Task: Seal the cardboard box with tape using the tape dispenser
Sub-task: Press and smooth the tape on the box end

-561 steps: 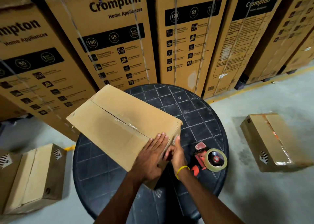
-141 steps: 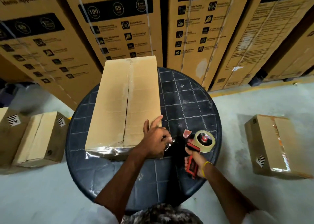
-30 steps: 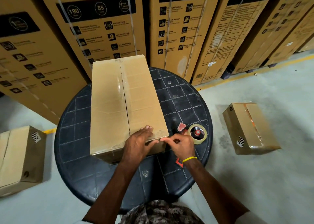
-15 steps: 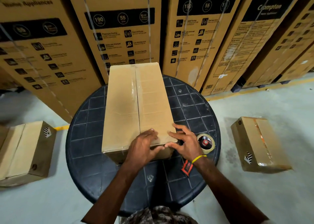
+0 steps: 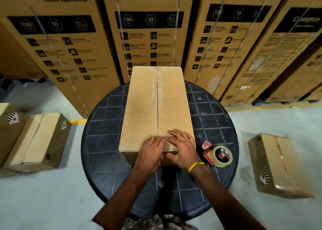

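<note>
A long brown cardboard box (image 5: 156,104) lies on a round black table (image 5: 104,130), its closed top flaps meeting along a centre seam with clear tape on it. My left hand (image 5: 150,151) and my right hand (image 5: 181,147) both lie flat on the box's near end, fingers pressing on the top by the seam and over the near edge. The red tape dispenser (image 5: 217,154) with its roll of tape lies on the table just right of my right hand, held by neither hand.
Tall printed appliance cartons (image 5: 153,31) stand in a row right behind the table. Two small cardboard boxes (image 5: 34,140) lie on the grey floor at left, and another taped box (image 5: 277,165) lies on the floor at right.
My right hand has moved from beside the dispenser onto the box's near end, next to my left hand. The dispenser now lies uncovered on the table. The view has shifted.
</note>
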Demonstrator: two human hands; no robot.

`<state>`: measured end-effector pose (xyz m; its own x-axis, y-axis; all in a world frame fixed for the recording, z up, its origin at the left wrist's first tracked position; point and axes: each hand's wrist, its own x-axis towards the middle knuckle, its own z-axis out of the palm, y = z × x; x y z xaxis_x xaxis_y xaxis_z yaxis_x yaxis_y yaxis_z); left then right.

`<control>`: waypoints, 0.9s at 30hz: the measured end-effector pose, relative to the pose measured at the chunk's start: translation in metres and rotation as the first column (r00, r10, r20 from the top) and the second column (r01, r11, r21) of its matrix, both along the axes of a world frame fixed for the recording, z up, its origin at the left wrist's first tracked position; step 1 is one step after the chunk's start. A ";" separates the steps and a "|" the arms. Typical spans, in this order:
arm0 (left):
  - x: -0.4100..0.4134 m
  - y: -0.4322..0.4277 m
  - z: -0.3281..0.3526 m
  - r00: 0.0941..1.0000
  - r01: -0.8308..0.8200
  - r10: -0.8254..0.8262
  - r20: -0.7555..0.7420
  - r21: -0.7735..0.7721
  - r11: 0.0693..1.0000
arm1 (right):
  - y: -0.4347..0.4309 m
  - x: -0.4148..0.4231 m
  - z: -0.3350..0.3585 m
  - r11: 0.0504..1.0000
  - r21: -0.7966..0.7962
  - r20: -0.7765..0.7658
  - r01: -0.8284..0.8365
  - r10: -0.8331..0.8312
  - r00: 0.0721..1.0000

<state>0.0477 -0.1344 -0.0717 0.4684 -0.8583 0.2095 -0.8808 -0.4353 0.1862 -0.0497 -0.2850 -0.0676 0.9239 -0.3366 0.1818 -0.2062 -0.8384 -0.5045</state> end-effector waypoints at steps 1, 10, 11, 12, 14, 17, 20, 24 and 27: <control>0.002 0.003 0.002 0.997 0.003 -0.004 -0.077 -0.016 1.000 | 0.000 0.001 -0.004 1.000 -0.022 0.003 -0.008 0.008 1.000; 0.039 0.106 0.011 0.409 -0.879 0.240 -0.880 -0.308 0.365 | -0.003 0.000 -0.001 0.982 -0.150 -0.161 -0.117 0.092 0.983; 0.043 0.111 0.003 0.294 -0.914 0.192 -0.936 -0.217 0.342 | -0.004 -0.001 0.001 0.982 -0.156 -0.168 -0.111 0.085 0.982; 0.045 0.114 -0.002 0.181 -0.934 0.142 -0.973 -0.126 0.334 | -0.004 -0.001 0.002 0.982 -0.156 -0.173 -0.104 0.077 0.982; 0.045 0.114 -0.005 -0.003 -0.946 0.003 -1.000 0.004 0.324 | -0.002 0.000 0.004 0.983 -0.157 -0.176 -0.090 0.062 0.982; 0.045 0.109 0.000 -0.079 -0.937 -0.059 -0.995 0.054 0.345 | 0.000 0.000 0.005 0.986 -0.150 -0.151 -0.077 0.054 0.987; 0.040 0.102 0.012 -0.096 -0.917 -0.027 -0.995 0.078 0.391 | 0.002 0.001 0.006 0.987 -0.150 -0.142 -0.062 0.040 0.989; 0.032 0.100 0.019 -0.110 -0.904 -0.069 -0.992 0.071 0.422 | 0.004 0.001 0.007 0.988 -0.145 -0.147 -0.051 0.030 0.989; 0.029 0.096 0.019 -0.096 -0.878 -0.063 -0.993 0.055 0.476 | 0.004 0.002 0.008 0.988 -0.150 -0.149 -0.039 0.017 0.989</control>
